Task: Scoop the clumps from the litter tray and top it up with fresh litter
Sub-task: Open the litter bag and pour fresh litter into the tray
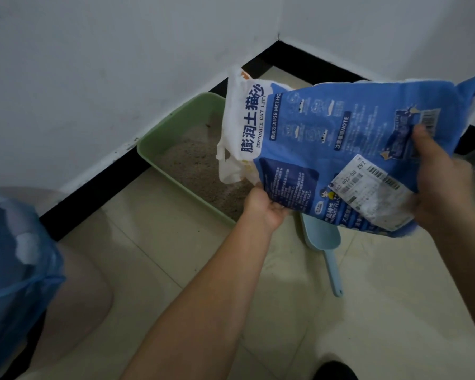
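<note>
A blue and white bag of bentonite cat litter (340, 138) is held tilted on its side above the green litter tray (159, 133), its torn white mouth pointing down-left over the grey litter (195, 165). My left hand (266, 207) grips the bag's lower edge near the mouth. My right hand (439, 182) grips the bag's rear end, thumb on top. Whether litter is falling, I cannot tell. A pale blue scoop (327, 248) lies on the floor just below the bag.
The tray sits in a corner against white walls (93, 64) with black skirting (99, 185). A bin lined with a blue plastic bag (14, 259) stands at the left. The floor is pale tile (176, 270). A dark shoe tip (335, 371) shows at the bottom.
</note>
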Demonstrator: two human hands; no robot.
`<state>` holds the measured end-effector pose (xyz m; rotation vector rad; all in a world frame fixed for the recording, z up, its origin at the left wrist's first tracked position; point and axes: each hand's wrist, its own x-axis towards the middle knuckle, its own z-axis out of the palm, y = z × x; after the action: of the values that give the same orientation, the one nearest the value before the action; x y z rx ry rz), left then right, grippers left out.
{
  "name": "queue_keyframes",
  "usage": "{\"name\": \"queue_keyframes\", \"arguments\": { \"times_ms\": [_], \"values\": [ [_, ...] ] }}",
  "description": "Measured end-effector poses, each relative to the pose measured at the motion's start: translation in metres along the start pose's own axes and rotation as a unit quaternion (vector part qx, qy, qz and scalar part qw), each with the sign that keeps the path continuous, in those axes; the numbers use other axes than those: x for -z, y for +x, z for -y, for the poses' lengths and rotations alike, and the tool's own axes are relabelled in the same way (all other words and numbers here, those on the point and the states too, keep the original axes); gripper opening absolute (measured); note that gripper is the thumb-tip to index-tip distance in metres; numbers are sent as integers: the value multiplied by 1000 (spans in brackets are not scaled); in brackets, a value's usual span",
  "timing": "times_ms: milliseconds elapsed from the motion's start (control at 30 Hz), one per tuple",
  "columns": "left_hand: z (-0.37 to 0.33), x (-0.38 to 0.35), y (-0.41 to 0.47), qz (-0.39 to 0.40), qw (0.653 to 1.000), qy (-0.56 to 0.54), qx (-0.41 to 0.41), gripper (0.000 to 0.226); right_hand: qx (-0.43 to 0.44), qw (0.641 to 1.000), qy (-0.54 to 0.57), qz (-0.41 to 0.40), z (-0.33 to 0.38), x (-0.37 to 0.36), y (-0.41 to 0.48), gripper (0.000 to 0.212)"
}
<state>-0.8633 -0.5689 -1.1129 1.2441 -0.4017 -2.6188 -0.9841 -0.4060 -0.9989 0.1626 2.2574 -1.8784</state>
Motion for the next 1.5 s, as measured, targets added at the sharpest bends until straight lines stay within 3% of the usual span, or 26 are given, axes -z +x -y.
{"name": "queue_keyframes", "arguments": {
  "times_ms": [167,400,567,800,967,1100,1200,1500],
  "values": [
    [4,6,1,21,1000,4,17,33,76,986,-145,11,19,-3,2,55],
    [-5,13,2,-5,1000,-5,-9,33,176,972,-157,6,18,-24,1,71],
    [-17,22,1,-35,999,-4,-7,29,193,968,-160,20,7,-37,-9,61],
    [-20,25,-13,-21,999,21,-16,35,214,960,-180,6,5,-43,-23,50],
    [-27,23,-36,-14,1000,10,-24,32,166,967,-183,59,23,-36,-42,36],
    [-37,13,-56,-37,999,12,-25,31,144,962,-210,100,53,-30,-50,47],
    [-45,-4,-66,-56,998,16,-27,31,175,949,-237,113,78,-31,-55,52],
    [-46,-20,-47,-57,996,-28,-58,36,225,957,-157,94,77,-43,-15,48]
  ]
}}
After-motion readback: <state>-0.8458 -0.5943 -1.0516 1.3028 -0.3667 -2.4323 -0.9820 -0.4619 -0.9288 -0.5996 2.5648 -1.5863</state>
